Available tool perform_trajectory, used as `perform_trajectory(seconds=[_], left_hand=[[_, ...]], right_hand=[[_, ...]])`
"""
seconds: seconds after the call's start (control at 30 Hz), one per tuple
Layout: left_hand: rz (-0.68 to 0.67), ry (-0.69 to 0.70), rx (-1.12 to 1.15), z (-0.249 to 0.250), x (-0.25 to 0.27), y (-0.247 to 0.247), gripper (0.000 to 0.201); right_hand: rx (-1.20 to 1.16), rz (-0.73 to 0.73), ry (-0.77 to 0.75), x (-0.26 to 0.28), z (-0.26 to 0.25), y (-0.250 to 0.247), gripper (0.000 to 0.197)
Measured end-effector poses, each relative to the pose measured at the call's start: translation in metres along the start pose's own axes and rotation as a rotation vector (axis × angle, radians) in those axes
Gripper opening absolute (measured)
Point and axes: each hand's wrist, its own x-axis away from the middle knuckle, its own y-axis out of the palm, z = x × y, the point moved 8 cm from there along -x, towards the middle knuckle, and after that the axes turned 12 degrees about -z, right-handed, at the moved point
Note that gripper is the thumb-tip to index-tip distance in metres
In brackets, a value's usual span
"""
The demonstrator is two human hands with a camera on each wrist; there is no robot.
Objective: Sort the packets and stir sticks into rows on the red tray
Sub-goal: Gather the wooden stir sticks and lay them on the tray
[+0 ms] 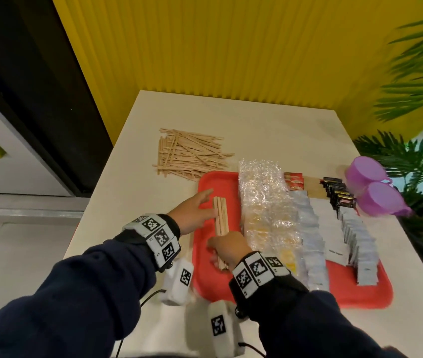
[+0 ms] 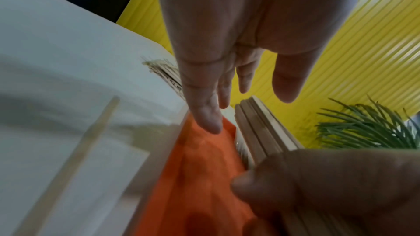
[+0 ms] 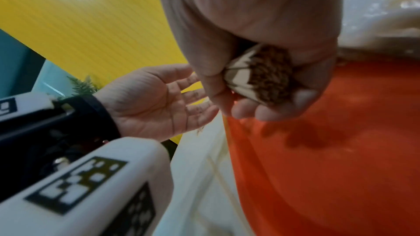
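Most of the red tray (image 1: 206, 277) is already filled. Rows of white packets (image 1: 360, 244) and grey packets (image 1: 311, 244) are laid along its right half, dark packets (image 1: 338, 193) and red packets (image 1: 294, 180) are set at its far edge, and clear wrapped packets (image 1: 264, 202) are lined up down the middle. The left strip of the tray is judged to be the place left for the stir sticks.

A bundle of stir sticks (image 1: 220, 220) is gripped at its near end by the right hand (image 1: 231, 248), whose fingers are curled round it; the bundle is held over the left part of the tray, pointing away. The left hand (image 1: 192, 211) is spread flat, its straight fingers laid beside the left face of the bundle, as if it were being squared up.

A large loose pile of stir sticks (image 1: 189, 153) is left on the desk (image 1: 270, 125), just beyond the tray's far left corner, and one stray stick (image 2: 68, 164) is seen on the desk to the left of the tray. The sticks are therefore judged to be the main work remaining.
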Motion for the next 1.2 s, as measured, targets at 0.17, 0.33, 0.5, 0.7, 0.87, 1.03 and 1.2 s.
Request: perform_trajectory(seconds=[0.17, 0.33, 0.5, 0.7, 0.87, 1.03, 1.2], left_hand=[[-0.021, -0.115, 0.044, -0.024, -0.005, 0.016, 0.066], [-0.006, -0.134, -0.082, -0.03, -0.008, 0.02, 0.066], [-0.007, -0.102, -0.257, -0.023, -0.008, 0.022, 0.06], [-0.001, -0.054, -0.231, -0.023, -0.008, 0.012, 0.056], [-0.014, -0.04, -0.292, -0.022, -0.009, 0.01, 0.054], [-0.069, -0.071, -0.489, -0.01, -0.019, 0.008, 0.057], [-0.145, -0.116, -0.546, -0.006, -0.028, 0.02, 0.051]], right_hand=[[0.141, 0.034, 0.051, 0.004, 0.014, 0.007, 0.03], [0.462, 0.176, 0.056, 0.007, 0.009, 0.013, 0.023], [0.397, 0.237, 0.06, 0.015, 0.013, 0.011, 0.042], [0.449, 0.196, 0.104, 0.015, 0.018, 0.015, 0.062], [0.479, 0.136, 0.124, 0.02, 0.025, 0.015, 0.062], [0.465, 0.108, 0.124, 0.021, 0.029, 0.011, 0.076], [0.449, 0.115, 0.111, 0.027, 0.028, 0.006, 0.068]])
